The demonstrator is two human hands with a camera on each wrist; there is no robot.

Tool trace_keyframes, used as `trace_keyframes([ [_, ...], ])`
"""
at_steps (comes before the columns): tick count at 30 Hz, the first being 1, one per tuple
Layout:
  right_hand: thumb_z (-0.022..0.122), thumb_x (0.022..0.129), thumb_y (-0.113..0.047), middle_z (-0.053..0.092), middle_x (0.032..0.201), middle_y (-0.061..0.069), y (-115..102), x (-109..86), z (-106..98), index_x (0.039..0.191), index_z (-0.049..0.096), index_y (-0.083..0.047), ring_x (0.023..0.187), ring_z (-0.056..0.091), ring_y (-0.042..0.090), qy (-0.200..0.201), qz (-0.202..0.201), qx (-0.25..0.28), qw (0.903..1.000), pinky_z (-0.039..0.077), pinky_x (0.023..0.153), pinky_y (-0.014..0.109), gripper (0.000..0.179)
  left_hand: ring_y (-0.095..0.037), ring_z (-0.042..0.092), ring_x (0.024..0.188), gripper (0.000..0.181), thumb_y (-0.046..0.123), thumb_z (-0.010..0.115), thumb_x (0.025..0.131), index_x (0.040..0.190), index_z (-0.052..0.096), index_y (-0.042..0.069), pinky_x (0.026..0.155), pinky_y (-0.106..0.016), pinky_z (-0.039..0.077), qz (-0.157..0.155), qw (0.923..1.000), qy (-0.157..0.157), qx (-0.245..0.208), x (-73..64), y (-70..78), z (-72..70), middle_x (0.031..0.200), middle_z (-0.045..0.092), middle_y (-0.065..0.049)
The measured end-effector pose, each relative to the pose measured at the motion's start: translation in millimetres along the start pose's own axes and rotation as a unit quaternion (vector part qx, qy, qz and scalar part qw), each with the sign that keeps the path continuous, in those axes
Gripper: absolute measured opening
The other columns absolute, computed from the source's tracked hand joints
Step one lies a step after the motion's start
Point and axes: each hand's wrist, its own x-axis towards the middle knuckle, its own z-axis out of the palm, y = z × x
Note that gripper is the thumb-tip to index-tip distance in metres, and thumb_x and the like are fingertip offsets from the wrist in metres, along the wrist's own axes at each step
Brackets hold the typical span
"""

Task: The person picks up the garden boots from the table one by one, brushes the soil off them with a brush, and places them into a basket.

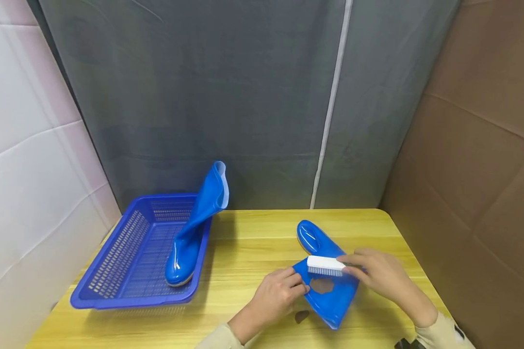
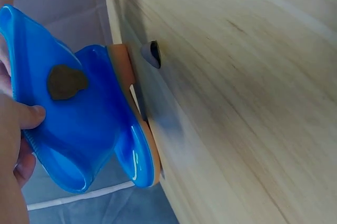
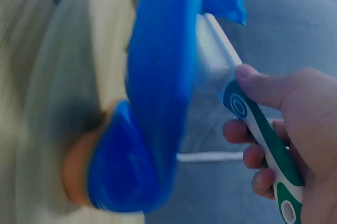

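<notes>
A blue rubber boot point(image 1: 338, 291) with a tan sole bears a brown patch point(image 1: 321, 285) on its shaft. My left hand point(image 1: 279, 291) grips the shaft near its opening, thumb on the outer face in the left wrist view. In my right hand point(image 1: 377, 271) is a scrubbing brush point(image 1: 325, 265) with a white head; its green and white handle point(image 3: 266, 145) shows in the right wrist view. The bristles face the shaft, just above the brown patch in the head view. A small dark brown piece point(image 1: 302, 316) lies on the table beside my left hand.
On the left stands a blue plastic basket point(image 1: 85, 295) with perforated sides. A second blue boot point(image 1: 196, 218) leans over its right rim, toe inside. Grey cloth point(image 1: 244, 97) hangs behind the wooden table point(image 1: 253, 232), with a brown panel point(image 1: 476, 194) along the right.
</notes>
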Motion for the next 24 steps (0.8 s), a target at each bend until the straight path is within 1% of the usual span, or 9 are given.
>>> trace_keyframes([
  [1,0.072,0.088,-0.037,0.055,0.076,-0.018,-3,3.0,3,0.113,0.074,-0.036,0.064,0.038,-0.005,-0.001,-0.005,0.000,1.0000,0.031,0.052,0.013,0.025,-0.002,0.059,0.076,0.004,0.019,0.080,0.081,0.083,0.079,0.022,0.064,-0.012,0.048,0.002,1.0000,0.002,0.002,0.3,0.2,0.5,0.082,0.071,0.013],
  [5,0.069,0.091,-0.037,0.054,0.074,-0.018,-9,6.8,14,0.114,0.074,-0.032,0.064,0.039,-0.004,-0.028,-0.033,0.026,0.9987,0.032,0.055,0.013,0.024,-0.002,0.060,0.076,0.007,0.017,0.079,0.081,0.084,0.078,0.023,0.064,-0.012,0.049,0.005,1.0000,-0.003,0.007,1.2,0.5,0.8,0.085,0.072,0.012],
  [7,0.068,0.092,-0.038,0.057,0.077,-0.019,-8,3.5,15,0.113,0.074,-0.032,0.067,0.040,-0.005,-0.036,-0.039,0.043,0.9977,0.035,0.057,0.013,0.023,-0.002,0.060,0.077,0.008,0.016,0.080,0.080,0.085,0.078,0.023,0.065,-0.012,0.050,0.003,1.0000,-0.009,0.004,0.5,0.0,0.2,0.085,0.073,0.011],
  [9,0.067,0.092,-0.038,0.059,0.080,-0.019,-4,-2.4,14,0.112,0.074,-0.034,0.069,0.042,-0.005,-0.039,-0.036,0.055,0.9971,0.037,0.058,0.014,0.022,-0.003,0.061,0.076,0.011,0.015,0.083,0.077,0.084,0.078,0.022,0.066,-0.013,0.051,-0.001,1.0000,-0.010,0.001,-0.8,-0.8,-1.2,0.084,0.072,0.011],
  [12,0.069,0.090,-0.039,0.066,0.090,-0.019,4,-14.5,7,0.110,0.075,-0.036,0.074,0.047,-0.005,-0.031,-0.035,0.056,0.9974,0.042,0.061,0.016,0.022,-0.003,0.059,0.074,0.012,0.018,0.085,0.075,0.084,0.078,0.022,0.066,-0.014,0.052,-0.003,0.9999,-0.011,-0.001,-3.2,-1.4,-0.4,0.081,0.071,0.011],
  [16,0.074,0.085,-0.035,0.062,0.085,-0.021,13,-27.4,-4,0.107,0.076,-0.037,0.072,0.046,-0.005,-0.026,-0.044,0.055,0.9972,0.039,0.058,0.014,0.022,-0.004,0.057,0.073,0.012,0.017,0.084,0.076,0.085,0.078,0.023,0.065,-0.014,0.050,0.000,0.9998,-0.019,0.000,-4.3,-1.1,1.3,0.080,0.069,0.012],
  [19,0.074,0.085,-0.034,0.055,0.080,-0.023,16,-30.9,-9,0.107,0.075,-0.037,0.068,0.041,-0.005,-0.024,-0.045,0.053,0.9973,0.033,0.055,0.013,0.022,-0.004,0.056,0.073,0.014,0.013,0.082,0.076,0.085,0.078,0.023,0.064,-0.014,0.049,0.000,0.9997,-0.024,-0.002,-3.9,-0.5,1.5,0.080,0.069,0.011],
  [21,0.073,0.087,-0.036,0.053,0.078,-0.023,15,-29.7,-10,0.108,0.074,-0.037,0.067,0.039,-0.006,-0.015,-0.036,0.047,0.9981,0.031,0.055,0.013,0.022,-0.004,0.056,0.073,0.012,0.013,0.081,0.078,0.085,0.078,0.022,0.064,-0.015,0.048,-0.003,0.9996,-0.026,-0.005,-3.3,-0.5,1.1,0.080,0.069,0.011],
  [24,0.071,0.088,-0.037,0.050,0.075,-0.023,8,-19.8,-7,0.111,0.073,-0.038,0.064,0.038,-0.006,-0.007,-0.008,0.033,0.9994,0.031,0.053,0.014,0.022,-0.004,0.055,0.074,0.007,0.018,0.080,0.082,0.086,0.078,0.022,0.064,-0.014,0.048,-0.006,0.9996,-0.026,-0.005,-2.6,-0.3,0.3,0.080,0.069,0.011],
])
